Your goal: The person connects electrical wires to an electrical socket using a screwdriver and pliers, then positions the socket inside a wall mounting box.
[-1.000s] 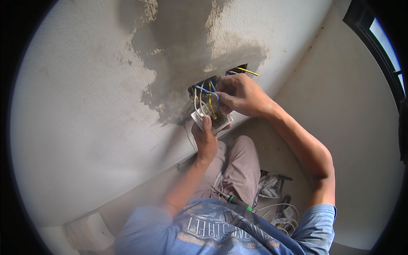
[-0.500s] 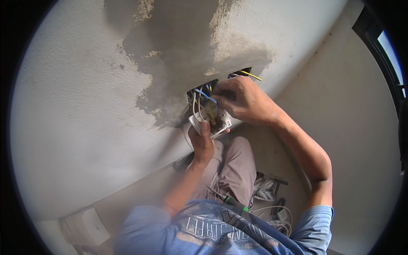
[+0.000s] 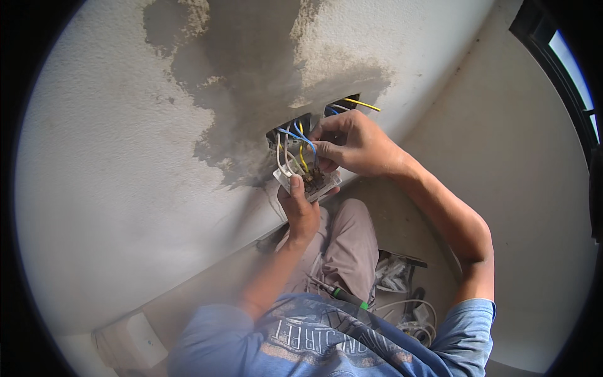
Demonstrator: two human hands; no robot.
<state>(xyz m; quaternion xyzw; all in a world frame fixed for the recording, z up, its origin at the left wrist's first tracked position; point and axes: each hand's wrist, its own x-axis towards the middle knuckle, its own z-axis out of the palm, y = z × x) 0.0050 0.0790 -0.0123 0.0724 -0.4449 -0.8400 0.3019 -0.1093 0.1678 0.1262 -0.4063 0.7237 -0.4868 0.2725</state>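
Note:
My left hand (image 3: 300, 210) is closed round the lower edge of a white electrical faceplate (image 3: 281, 174), its thumb on the near side. The faceplate is tilted with its wired back showing upward. White wires (image 3: 279, 154), a yellow wire (image 3: 302, 154) and blue wires (image 3: 300, 134) run to it from a wall box (image 3: 271, 137) recessed in the wall. My right hand (image 3: 358, 144) has thumb and fingers pinched on a blue wire just above the faceplate. Its fingertips partly cover the box's right side.
A second wall box (image 3: 333, 108) with a yellow wire sticking out lies just right. Grey plaster (image 3: 245, 81) surrounds both. A green-and-black hand tool (image 3: 348, 298) lies at my lap. Plastic bags (image 3: 394, 274) and a white cable (image 3: 433, 317) are on the floor, a white box (image 3: 144, 339) at lower left.
The view has shifted slightly, so the wall boxes sit a little further left. My right hand has moved down slightly along the blue wire, which now bends down to the faceplate.

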